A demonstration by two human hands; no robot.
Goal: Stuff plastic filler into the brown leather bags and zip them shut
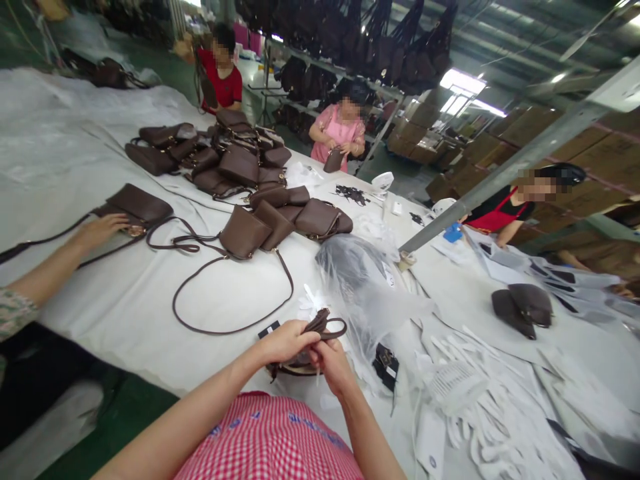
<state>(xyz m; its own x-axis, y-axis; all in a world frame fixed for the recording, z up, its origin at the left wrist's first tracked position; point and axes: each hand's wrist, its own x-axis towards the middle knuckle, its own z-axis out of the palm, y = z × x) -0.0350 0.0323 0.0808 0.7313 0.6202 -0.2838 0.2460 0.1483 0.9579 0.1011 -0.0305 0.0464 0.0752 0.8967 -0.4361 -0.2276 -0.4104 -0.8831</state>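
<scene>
Close in front of my body, my left hand [290, 341] and my right hand [334, 363] meet, both closed on a folded dark brown bag strap [327, 325]. The strap makes a loop that sticks out to the right of my fingers. Beneath my hands a brown handbag [295, 368] lies on the white-covered table, mostly hidden by them. White tags [311, 301] lie just beyond my hands. A black card [269, 329] shows beside my left wrist.
Brown handbags [240, 165] are heaped across the table. Clear plastic wrap [350, 267] lies ahead right, white strips [485, 407] further right. A metal post [480, 193] rises from the table. A co-worker's hand [107, 230] touches a bag at left; other people work opposite.
</scene>
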